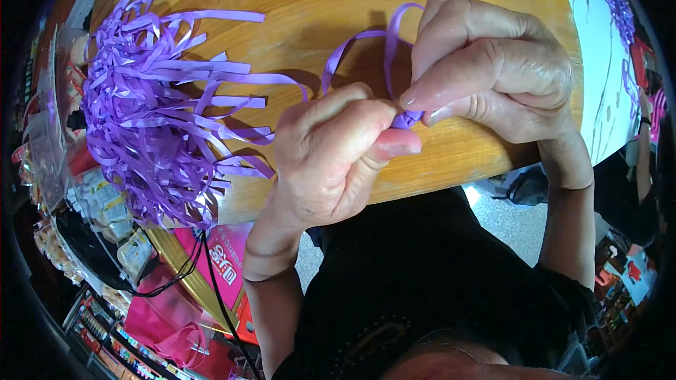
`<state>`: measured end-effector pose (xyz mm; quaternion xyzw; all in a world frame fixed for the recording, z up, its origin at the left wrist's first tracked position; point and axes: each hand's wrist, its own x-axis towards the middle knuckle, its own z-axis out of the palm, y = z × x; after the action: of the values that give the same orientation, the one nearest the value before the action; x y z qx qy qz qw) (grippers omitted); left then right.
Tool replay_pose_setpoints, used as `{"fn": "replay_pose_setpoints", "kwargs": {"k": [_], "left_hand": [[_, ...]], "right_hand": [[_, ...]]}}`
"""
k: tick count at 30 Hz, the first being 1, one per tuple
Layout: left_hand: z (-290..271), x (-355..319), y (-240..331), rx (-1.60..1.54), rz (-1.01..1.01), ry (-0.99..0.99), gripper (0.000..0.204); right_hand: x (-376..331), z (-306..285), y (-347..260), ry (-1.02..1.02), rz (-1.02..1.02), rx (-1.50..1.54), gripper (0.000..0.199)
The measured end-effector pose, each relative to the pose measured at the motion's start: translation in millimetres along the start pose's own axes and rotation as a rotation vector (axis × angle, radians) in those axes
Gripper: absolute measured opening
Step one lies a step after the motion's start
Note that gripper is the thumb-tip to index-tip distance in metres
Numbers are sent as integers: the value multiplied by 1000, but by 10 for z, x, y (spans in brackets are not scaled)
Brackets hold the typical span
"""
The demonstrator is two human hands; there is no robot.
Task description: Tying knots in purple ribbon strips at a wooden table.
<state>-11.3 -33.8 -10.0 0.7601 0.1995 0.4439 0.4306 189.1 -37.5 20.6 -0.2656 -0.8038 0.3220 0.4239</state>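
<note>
Purple ribbon strip (391, 36) pinched between both hands near table edge, looping up toward 12 o'clock. Left hand (331, 162) closed, thumb and forefinger clamped on the strip's folded end; right hand (493, 70) closed too, fingertips gripping the same fold from 2 o'clock. Ribbon pile (151, 105) lies at 9 o'clock on wooden table (451, 151), apart from the hands. Risks, as judged: thin slick strip could slip from the pinch and unfold; hard pulling could tear or crease it; loose loop may snag on pile strands.
</note>
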Motion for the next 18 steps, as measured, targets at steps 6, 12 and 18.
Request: {"fn": "replay_pose_setpoints", "kwargs": {"k": [6,12,18], "left_hand": [[-2,20,-5,56,19,-25,20],[-5,7,-11,66,11,-7,18],[6,12,0,43,19,-27,20]], "right_hand": [[-5,-2,-51,11,13,-76,17],[2,23,-84,17,11,-90,16],[-21,22,-100,22,25,-87,17]]}}
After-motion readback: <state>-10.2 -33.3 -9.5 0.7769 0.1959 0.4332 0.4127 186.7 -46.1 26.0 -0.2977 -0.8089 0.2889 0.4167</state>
